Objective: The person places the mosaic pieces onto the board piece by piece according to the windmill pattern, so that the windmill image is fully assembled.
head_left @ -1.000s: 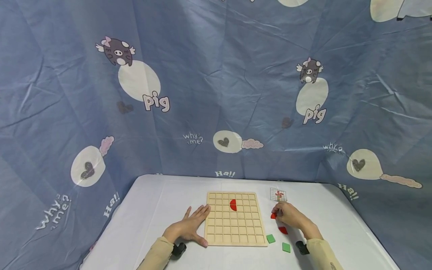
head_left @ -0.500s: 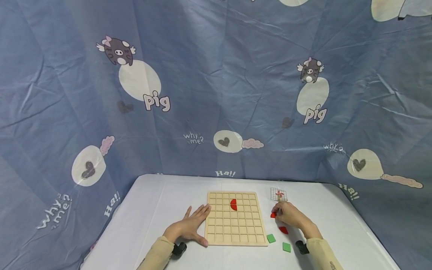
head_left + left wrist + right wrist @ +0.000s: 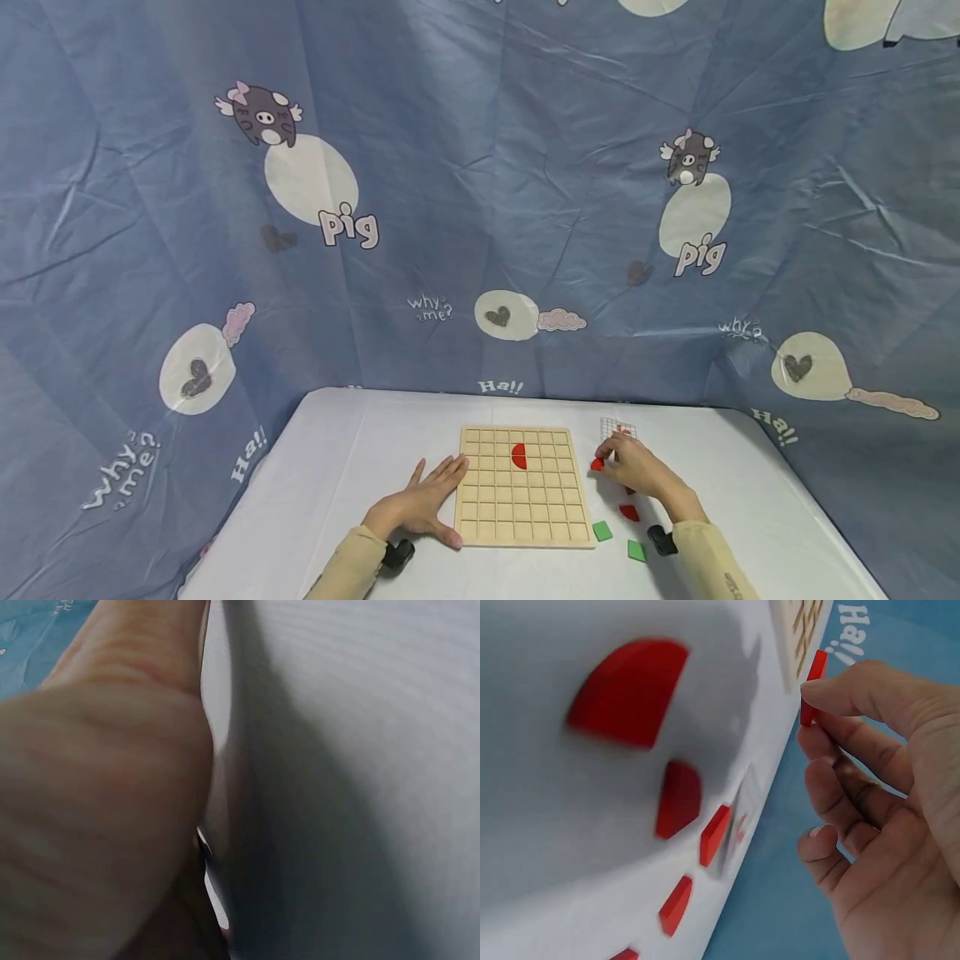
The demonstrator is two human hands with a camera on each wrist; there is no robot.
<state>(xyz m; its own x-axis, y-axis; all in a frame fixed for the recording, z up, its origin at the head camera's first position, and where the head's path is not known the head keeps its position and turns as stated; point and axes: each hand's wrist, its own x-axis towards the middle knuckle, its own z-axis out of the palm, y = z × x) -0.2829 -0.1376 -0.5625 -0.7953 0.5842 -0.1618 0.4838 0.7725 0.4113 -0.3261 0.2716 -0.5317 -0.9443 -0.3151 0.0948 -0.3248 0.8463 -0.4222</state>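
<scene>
My right hand (image 3: 636,468) pinches a red quarter-circle piece (image 3: 810,697) between thumb and forefinger, just right of the wooden grid board (image 3: 504,500); the other fingers are loosely bent. Two red pieces (image 3: 519,450) sit together as a half disc in cells near the board's far side. Spread wide, my left hand (image 3: 422,502) rests at the board's left edge, with fingertips and thumb touching its frame. In the left wrist view only the near part of that hand (image 3: 97,795) shows, close over the white surface.
Several red pieces (image 3: 630,694) lie on the white table under my right hand. Two green square tiles (image 3: 602,531) are near the board's front right corner. A small pattern card (image 3: 607,427) lies behind the right hand, partly covered. A blue printed cloth (image 3: 450,208) hangs behind.
My right hand has lifted the red quarter-circle piece from the table and shifted slightly left and away, now overlapping the card. My left hand has stayed in place.
</scene>
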